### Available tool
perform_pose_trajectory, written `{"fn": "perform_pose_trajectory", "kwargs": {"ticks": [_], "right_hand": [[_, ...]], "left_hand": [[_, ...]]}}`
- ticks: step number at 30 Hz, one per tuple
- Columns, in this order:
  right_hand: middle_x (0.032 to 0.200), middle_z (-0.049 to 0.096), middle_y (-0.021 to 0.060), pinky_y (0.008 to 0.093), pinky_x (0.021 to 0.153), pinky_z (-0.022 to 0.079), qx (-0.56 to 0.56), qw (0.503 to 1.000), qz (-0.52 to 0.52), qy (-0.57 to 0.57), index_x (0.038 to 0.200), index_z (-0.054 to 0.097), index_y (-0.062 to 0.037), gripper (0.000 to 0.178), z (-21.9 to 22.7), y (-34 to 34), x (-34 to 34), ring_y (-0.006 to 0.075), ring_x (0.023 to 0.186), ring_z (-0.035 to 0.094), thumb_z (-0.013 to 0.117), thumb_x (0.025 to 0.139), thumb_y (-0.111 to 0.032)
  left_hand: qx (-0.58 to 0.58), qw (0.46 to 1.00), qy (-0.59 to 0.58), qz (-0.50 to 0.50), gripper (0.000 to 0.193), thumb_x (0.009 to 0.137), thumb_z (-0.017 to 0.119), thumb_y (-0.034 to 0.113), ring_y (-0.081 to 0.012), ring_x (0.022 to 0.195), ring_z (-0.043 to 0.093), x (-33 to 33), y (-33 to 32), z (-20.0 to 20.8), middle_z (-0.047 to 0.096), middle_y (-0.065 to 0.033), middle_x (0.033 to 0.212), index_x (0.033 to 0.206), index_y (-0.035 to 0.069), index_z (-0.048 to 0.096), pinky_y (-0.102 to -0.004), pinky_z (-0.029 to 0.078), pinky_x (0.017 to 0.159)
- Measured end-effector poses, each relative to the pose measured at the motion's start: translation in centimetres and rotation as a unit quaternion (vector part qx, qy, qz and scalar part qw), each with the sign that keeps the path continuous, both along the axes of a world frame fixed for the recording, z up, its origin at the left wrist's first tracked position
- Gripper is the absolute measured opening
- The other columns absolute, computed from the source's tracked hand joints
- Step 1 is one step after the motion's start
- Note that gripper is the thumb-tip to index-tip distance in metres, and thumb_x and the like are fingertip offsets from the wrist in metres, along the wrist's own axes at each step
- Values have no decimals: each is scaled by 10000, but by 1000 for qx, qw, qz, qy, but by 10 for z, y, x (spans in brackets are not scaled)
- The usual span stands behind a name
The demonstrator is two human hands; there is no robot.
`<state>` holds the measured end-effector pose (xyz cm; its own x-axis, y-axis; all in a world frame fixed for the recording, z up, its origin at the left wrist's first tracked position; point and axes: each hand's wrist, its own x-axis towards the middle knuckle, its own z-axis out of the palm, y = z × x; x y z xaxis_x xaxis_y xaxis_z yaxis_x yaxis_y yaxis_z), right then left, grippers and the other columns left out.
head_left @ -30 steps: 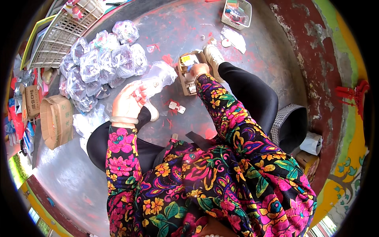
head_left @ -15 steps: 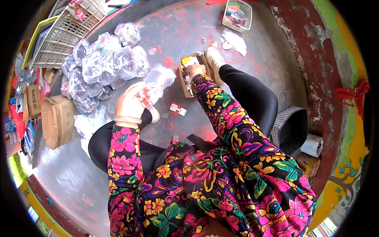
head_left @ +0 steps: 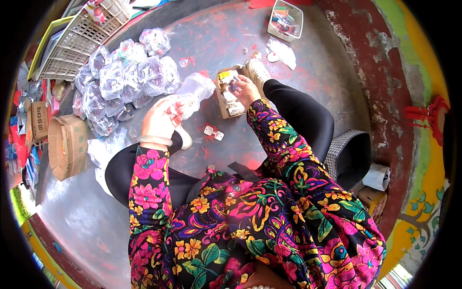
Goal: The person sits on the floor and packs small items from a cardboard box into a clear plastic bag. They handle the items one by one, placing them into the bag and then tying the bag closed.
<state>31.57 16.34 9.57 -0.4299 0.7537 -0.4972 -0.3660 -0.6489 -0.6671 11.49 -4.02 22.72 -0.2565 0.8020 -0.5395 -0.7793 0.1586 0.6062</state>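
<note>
A limp clear plastic bag (head_left: 198,90) is gripped in my left hand (head_left: 160,119), whose fingers are curled round its near end. The bag's wider end spreads out toward a small open cardboard box (head_left: 234,113). Over the right side of that box is my right hand (head_left: 247,91), its fingertips pinched together on a small dark item (head_left: 234,86) too small to name. Inside the box lie small cards (head_left: 232,103), one of them yellow at the far end. On the floor nearer me lies a white tag (head_left: 213,132).
Several filled clear bags (head_left: 130,79) are heaped at the left, beside a large plastic crate (head_left: 79,45). An open brown carton (head_left: 72,144) stands nearer on the left. A small white basket (head_left: 297,29) sits far ahead, with a white plastic bag (head_left: 284,52) nearby.
My right hand has risen out of the cardboard box with a small dark item in its fingertips. My left hand still holds the clear plastic bag in nearly the same place.
</note>
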Motion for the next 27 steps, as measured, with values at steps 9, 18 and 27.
{"fn": "perform_pose_trajectory", "kwargs": {"ticks": [9,18,27], "right_hand": [[1093,480,212,383,893,417,7,944,208,256,1131,394,25,438,67,-14,-8,304,1013,503,579,745,-69],[879,560,65,315,681,496,63,908,409,-58,949,543,-27,197,83,-53,-77,203,829,571,576,774,-111],[941,590,85,273,647,485,190,924,324,-70,872,600,-9,155,85,-60,-76,145,765,592,516,761,-78]], "left_hand": [[-14,999,34,19,206,814,513,142,-147,623,553,3,4,3,584,-94,790,985,27,511,-235,439,527],[-21,998,62,-21,279,837,469,152,-149,638,557,-2,0,-2,583,-103,815,1092,38,466,-241,453,550],[-22,999,-27,22,278,816,510,145,-166,685,526,-6,-7,-11,567,-101,825,1046,-12,500,-266,451,593]]}}
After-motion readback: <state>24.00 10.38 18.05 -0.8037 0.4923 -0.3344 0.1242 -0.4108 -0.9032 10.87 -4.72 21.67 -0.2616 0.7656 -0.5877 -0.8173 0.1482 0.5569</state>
